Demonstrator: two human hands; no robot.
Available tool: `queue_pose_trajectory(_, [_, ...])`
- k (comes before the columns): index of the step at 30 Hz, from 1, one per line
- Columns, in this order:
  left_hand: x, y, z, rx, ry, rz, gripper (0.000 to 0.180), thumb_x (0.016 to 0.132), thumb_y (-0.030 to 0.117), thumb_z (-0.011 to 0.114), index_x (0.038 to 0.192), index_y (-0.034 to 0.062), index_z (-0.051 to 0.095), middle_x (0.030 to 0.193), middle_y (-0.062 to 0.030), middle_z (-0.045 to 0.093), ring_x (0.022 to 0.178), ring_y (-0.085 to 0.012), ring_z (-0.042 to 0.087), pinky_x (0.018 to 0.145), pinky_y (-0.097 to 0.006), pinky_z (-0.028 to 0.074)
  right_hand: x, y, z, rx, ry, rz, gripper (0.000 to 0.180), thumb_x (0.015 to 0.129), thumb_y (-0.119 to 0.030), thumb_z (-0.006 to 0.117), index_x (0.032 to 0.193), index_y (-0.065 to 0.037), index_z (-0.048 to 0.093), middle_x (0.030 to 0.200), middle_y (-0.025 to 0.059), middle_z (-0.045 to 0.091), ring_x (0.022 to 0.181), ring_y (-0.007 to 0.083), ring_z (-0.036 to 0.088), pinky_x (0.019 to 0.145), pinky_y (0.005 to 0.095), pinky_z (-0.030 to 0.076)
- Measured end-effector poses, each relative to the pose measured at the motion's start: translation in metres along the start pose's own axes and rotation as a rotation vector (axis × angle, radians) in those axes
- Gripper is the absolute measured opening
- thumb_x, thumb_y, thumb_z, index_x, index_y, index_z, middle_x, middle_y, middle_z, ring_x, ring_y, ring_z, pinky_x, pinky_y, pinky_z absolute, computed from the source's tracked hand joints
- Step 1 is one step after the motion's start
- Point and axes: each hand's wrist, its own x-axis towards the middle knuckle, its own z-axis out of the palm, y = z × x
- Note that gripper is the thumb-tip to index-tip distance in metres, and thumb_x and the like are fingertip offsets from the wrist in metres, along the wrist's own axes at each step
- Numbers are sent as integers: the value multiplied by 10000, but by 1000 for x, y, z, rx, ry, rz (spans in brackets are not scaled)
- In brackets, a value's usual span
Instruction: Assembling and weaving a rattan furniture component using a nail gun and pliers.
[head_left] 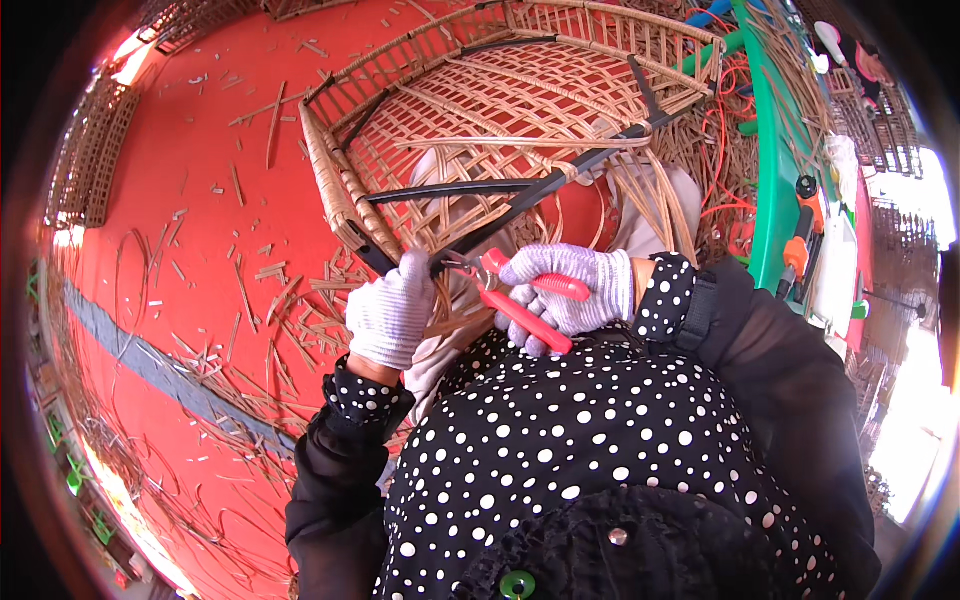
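A large tan wicker frame (520,105) with dark bars leans over my lap, its woven strips loose in places. At its near corner my left hand (390,315), in a striped white glove, is closed; its fingertips are hidden against the rattan and the dark bar (530,205). My right hand (580,285), gloved alike, wraps round the red-handled cutting pliers (525,318). The handles are spread, and the jaws point left, right by my left hand at the end of the dark bar. Loose rattan strips (665,205) hang from the frame's right side.
Cut rattan scraps (300,310) litter the red floor (180,330) at left, crossed by a grey strip (170,360). To the right stand a green rail (768,150) and an orange-and-black tool (797,250), near a heap of strips and orange cord (720,140).
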Motion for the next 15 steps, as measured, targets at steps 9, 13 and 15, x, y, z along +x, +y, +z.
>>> queue_pose_trajectory(9, [-2, -4, 3, 137, -37, 194, 110, 796, 163, 530, 886, 105, 502, 517, -47, 557, 441, -233, 584, 383, -368, 452, 8, 8, -7, 8, 28, -62, 417, 772, -327, 622, 895, 53, 503, 737, 197, 569, 633, 270, 602, 572, 395, 542])
queue_pose_trajectory(13, [-3, -4, 2, 129, 2, 203, 84, 798, 160, 526, 858, 107, 500, 514, -45, 556, 435, -227, 582, 377, -363, 451, 17, 8, -9, 57, 3, -61, 391, 769, -316, 627, 874, 35, 491, 699, 164, 541, 604, 261, 587, 549, 391, 531])
queue_pose_trajectory(15, [-2, -4, -1, 141, -15, 202, 80, 799, 159, 525, 854, 107, 500, 513, -45, 555, 434, -226, 583, 375, -361, 450, 23, 7, -6, 143, -45, -32, 380, 763, -311, 638, 864, 18, 476, 665, 130, 508, 574, 252, 571, 524, 394, 516])
